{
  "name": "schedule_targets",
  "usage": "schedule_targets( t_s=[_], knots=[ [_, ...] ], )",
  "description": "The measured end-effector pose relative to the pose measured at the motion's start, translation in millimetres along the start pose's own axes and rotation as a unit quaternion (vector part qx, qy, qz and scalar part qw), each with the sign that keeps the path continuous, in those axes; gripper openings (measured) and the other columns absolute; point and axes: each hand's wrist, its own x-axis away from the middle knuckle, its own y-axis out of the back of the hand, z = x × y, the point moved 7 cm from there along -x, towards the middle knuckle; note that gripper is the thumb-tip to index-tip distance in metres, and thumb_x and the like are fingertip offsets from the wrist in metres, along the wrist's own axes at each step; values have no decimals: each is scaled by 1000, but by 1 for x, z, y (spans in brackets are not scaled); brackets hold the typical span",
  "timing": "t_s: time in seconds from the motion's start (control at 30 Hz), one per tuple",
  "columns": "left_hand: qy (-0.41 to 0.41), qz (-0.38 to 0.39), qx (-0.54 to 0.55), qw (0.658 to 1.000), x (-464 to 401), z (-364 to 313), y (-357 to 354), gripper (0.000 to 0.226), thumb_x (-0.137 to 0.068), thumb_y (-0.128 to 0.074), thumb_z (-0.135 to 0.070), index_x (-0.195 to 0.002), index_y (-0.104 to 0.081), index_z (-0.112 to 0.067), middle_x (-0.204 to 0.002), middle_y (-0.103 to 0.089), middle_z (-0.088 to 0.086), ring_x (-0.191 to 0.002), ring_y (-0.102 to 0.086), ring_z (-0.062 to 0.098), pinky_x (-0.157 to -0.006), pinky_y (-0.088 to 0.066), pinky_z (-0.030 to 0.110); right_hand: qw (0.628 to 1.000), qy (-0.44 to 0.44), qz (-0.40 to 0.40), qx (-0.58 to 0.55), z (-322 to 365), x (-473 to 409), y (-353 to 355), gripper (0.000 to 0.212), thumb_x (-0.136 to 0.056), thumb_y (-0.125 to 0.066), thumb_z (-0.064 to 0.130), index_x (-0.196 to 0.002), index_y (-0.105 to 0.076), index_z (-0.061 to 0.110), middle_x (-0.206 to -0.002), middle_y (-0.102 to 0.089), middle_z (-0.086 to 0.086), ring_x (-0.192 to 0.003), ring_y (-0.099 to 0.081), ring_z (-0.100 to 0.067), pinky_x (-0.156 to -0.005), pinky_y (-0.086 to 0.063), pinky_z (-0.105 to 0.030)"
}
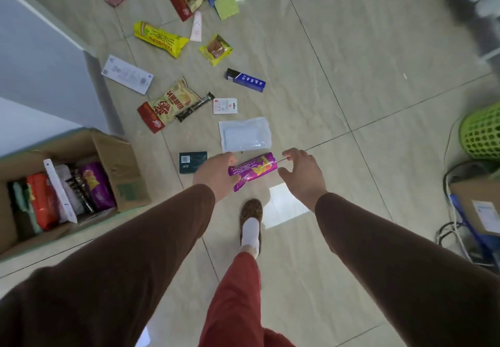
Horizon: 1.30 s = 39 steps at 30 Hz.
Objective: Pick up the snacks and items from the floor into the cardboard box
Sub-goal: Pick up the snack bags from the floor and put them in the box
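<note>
From my remote station I logged the surface first: pale beige floor tiles (338, 49) with dark grout lines and a bright window reflection just past 6 o'clock of the hands. A white wall and door frame (40, 57) filled the 9 to 10 o'clock sector.

The left hand (216, 173) was closed around the lower end of a purple snack packet (254, 169), held above the floor near frame centre. The right hand (303, 173) sat at the packet's 3 o'clock end with fingers spread; I could not tell whether its fingertips touched the wrapper.

The cardboard box (119, 157) stood open at 8 o'clock, against the wall, already holding an orange packet, a purple packet and white items.

Loose items remained on the tiles from 11 to 12 o'clock:
- a clear plastic pouch (244, 134) just beyond the hands
- a dark teal card (192, 161) beside the left hand
- a blue carton (244, 80)
- a yellow snack bag (159, 38)
- a white flat box (127, 78)

A green mesh basket (483, 133) stood at 3 o'clock, with cables (454, 227) and a second carton at 4 o'clock. One slippered foot (251, 225) rested at 6 o'clock.
</note>
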Motion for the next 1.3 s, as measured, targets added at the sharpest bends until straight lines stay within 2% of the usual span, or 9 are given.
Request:
schedule_targets(
  t_s=[0.13,0.27,0.4,0.57,0.8,0.9,1.07,1.3],
  knots=[
    [6,10,-5,1000,-54,-33,7,44,-92,-67,-34,-132,-54,-21,-131,-64,3,-119,-61,24,-97,-52,42,1000,-4,0,2,-16,-54,41,44,-98,-64,21,-141,-57,13,-135,-64,-8,-127,-55,-29,-101,-48,-38],
    [11,9,3,1000,-107,-71,19,49,-93,-66,-32,-139,-50,-21,-138,-60,2,-123,-58,25,-102,-47,37,1000,-12,1,-6,-29,-105,79,44,-97,-65,20,-140,-58,13,-135,-63,-8,-125,-57,-29,-99,-49,-38],
    [17,8,7,1000,-160,-113,31,44,-93,-64,-30,-134,-52,-21,-135,-61,1,-123,-57,23,-98,-43,34,1000,-10,9,-20,-42,-160,117,45,-95,-64,20,-139,-59,14,-135,-64,-7,-125,-58,-27,-98,-50,-37],
    [47,-9,16,999,-225,-170,44,41,-95,-63,-28,-133,-53,-19,-133,-61,2,-123,-57,23,-96,-43,33,999,17,38,-12,-60,-238,171,45,-96,-64,20,-140,-57,14,-134,-63,-6,-127,-56,-27,-101,-48,-37],
    [101,-34,71,992,-309,-232,67,50,-93,-65,-30,-139,-50,-19,-139,-59,4,-127,-55,25,-104,-43,38,994,70,73,41,-68,-345,254,43,-97,-63,20,-140,-57,15,-133,-63,-5,-127,-53,-27,-101,-45,-37],
    [112,-41,98,988,-338,-243,85,45,-91,-65,-30,-133,-52,-19,-133,-60,4,-121,-56,26,-98,-44,36,992,82,79,58,-55,-387,276,43,-97,-63,21,-139,-57,14,-133,-63,-5,-128,-53,-27,-100,-43,-35],
    [134,-71,137,979,-384,-242,127,45,-90,-66,-29,-131,-53,-20,-133,-59,4,-119,-58,27,-100,-47,42,987,113,95,71,-10,-450,293,42,-97,-62,20,-138,-58,14,-132,-64,-5,-127,-55,-26,-101,-44,-35],
    [165,-86,170,968,-459,-214,202,46,-90,-65,-27,-134,-52,-19,-134,-58,6,-124,-55,27,-101,-43,37,981,131,114,81,77,-550,306,44,-98,-63,21,-141,-57,14,-136,-64,-5,-127,-57,-23,-103,-46,-34]
  ],
)
